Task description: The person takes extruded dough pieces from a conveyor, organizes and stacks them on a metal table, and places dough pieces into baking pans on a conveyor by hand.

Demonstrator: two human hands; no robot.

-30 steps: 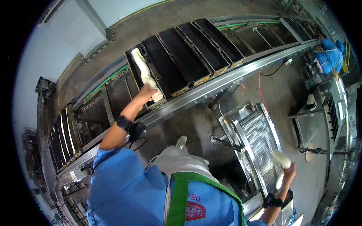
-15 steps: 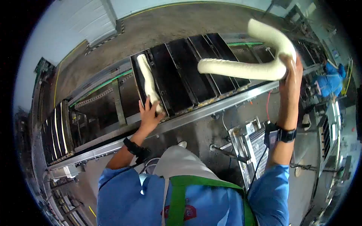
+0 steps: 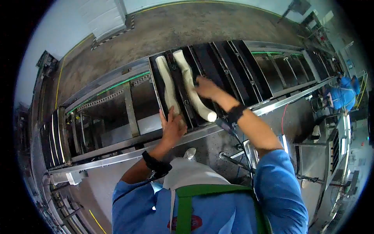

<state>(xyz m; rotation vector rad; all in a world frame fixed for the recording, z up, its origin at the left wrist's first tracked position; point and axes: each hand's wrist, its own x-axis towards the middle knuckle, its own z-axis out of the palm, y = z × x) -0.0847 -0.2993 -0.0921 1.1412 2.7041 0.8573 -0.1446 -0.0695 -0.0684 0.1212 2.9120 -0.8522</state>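
Note:
Two long pale dough logs lie side by side in neighbouring channels of a black multi-channel pan. My left hand rests over the near end of the left dough log, its fingers spread. The right dough log bends along its length, and its cut near end reaches the front rim of the black pan. My right hand is at that log's right side, its slightly blurred fingers apart and touching or very close to the dough.
The pan sits on a metal-framed conveyor with a chain along its far side. Another pan with pale strips stands far left. A co-worker in blue is at the far right. A metal stand stands below the conveyor.
My right hand has come down and left, laying the raised, curved dough log into the second channel. The pan and left dough log now appear further right in view.

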